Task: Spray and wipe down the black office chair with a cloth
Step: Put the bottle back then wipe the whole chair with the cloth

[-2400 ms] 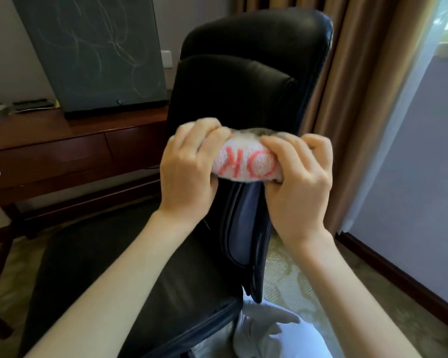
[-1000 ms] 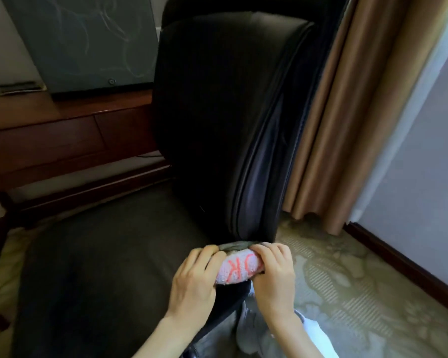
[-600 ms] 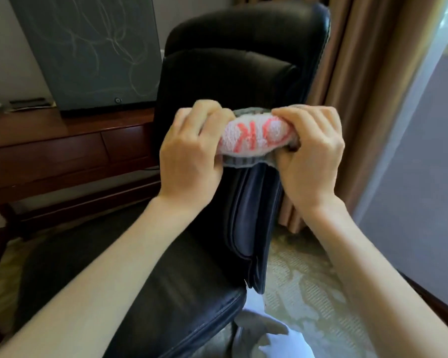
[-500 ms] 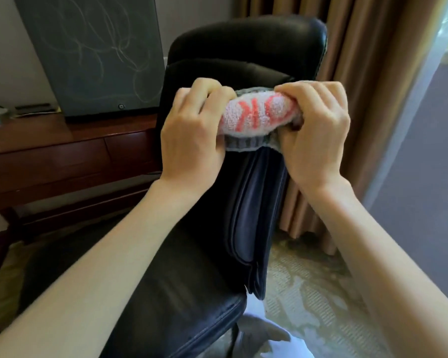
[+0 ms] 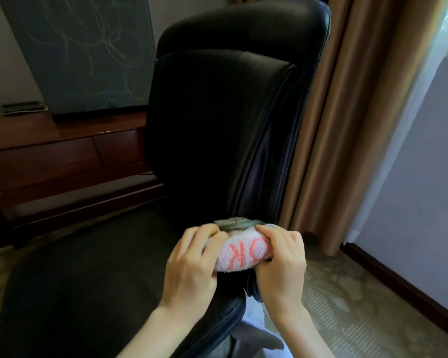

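**Two hands squeeze a cloth low on the chair's back**

The black office chair [image 5: 217, 125] fills the middle of the view. Its tall back stands up and its wide seat lies in front.

The cloth [image 5: 239, 251] is at the bottom of the chair's back, on the right edge, just above the seat. It is folded over that edge. It is fluffy and pale, with big red letters on it, and a grey-green part shows at its top.

Both hands hold the cloth. The left hand [image 5: 192, 264] grips its left side with curled fingers. The right hand [image 5: 282, 259] grips its right side the same way. The cloth sits between the two hands, and they press it against the chair.

Behind the chair, on the left, is a dark wooden surface [image 5: 62, 130]. A drawer [image 5: 39, 161] in its front is closed, so what is inside is hidden. A big dark board [image 5: 83, 52] with thin scribbly lines stands on the back edge of the surface. Some small flat things [image 5: 21, 107] lie near its far left edge; they are too blurry to name.

A brown curtain [image 5: 347, 99] hangs to the right of the chair. A patterned carpet [image 5: 360, 306] covers the floor.
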Demonstrator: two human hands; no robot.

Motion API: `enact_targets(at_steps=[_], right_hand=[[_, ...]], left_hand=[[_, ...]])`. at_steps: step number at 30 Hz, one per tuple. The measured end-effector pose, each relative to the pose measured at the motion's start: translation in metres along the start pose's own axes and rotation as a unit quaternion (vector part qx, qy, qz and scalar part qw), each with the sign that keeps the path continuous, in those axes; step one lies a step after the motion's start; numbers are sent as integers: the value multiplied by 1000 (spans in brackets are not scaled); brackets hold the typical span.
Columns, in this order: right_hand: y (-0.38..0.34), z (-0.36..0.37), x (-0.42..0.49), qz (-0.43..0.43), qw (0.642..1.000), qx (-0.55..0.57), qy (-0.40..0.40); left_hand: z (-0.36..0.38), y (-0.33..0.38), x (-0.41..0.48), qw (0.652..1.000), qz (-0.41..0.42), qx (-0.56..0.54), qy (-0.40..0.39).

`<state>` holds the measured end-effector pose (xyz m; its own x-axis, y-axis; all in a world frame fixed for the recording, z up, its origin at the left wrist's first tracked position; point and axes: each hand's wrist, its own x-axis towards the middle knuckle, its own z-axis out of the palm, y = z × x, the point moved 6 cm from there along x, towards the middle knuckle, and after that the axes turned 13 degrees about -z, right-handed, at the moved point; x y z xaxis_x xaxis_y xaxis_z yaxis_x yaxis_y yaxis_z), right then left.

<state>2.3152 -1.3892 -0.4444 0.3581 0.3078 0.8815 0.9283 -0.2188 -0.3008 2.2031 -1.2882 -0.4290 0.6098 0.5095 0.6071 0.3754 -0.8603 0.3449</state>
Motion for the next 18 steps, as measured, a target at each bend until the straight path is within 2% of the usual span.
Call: enact_targets(at_steps=[3, 9, 12, 15, 18], right_hand=[[-3, -6, 20, -30, 1000, 2, 9], [-31, -50, 132, -122, 990, -14, 65], [-39, -64, 180, -126, 987, -19, 94], [-38, -66, 179, -126, 987, -29, 90], [-28, -57, 142, -123, 989, -6, 78]], left_hand=[[-9, 5, 7, 1000, 5, -11, 12], [-73, 41, 78, 991, 11, -17, 132], [-101, 56, 111, 983, 13, -29, 182], [-109, 60, 122, 982, 10, -32, 185], [-85, 52, 99, 990, 19, -6, 143]])
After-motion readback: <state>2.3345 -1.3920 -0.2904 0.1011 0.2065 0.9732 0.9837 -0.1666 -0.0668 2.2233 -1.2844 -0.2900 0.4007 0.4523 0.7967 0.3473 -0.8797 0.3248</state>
